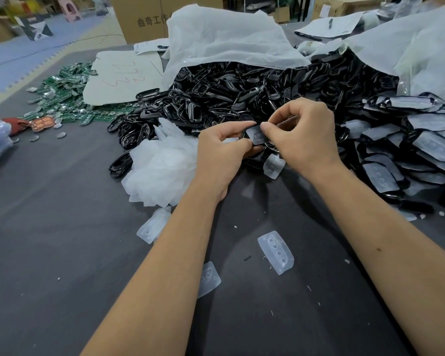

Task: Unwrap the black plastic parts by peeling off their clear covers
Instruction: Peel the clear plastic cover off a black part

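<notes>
Part (257, 134) pinched between left hand (222, 150), right hand (302, 134); mostly hidden.

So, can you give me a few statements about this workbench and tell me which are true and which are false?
1. Both hands hold one small part between them. True: the left hand and right hand pinch the covered part.
2. The green circuit boards lie to the person's right. False: they lie far left.
3. Loose clear covers lie on the dark table. True.
4. The heap of peeled covers is black. False: it is whitish and translucent.
</notes>
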